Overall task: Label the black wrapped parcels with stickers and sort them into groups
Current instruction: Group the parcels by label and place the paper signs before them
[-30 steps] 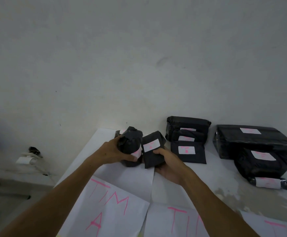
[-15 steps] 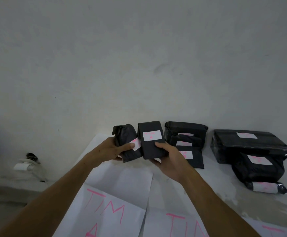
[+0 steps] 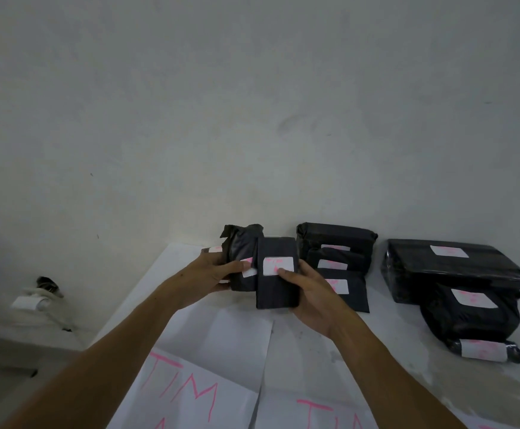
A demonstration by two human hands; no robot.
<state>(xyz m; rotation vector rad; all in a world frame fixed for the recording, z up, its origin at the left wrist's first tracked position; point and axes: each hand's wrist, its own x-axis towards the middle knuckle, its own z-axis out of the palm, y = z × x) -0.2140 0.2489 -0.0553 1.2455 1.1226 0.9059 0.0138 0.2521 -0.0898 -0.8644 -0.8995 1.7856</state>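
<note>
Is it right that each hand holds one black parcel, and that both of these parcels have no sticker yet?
Not quite. In the head view the left hand holds the bundled parcel and the right hand holds the flat parcel, but both already carry a white sticker with pink writing.

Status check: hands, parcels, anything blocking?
Left hand grips crumpled parcel; right hand grips flat parcel, both lifted, labelled. Middle stack and right stack sit sorted. Nothing blocking.
</note>
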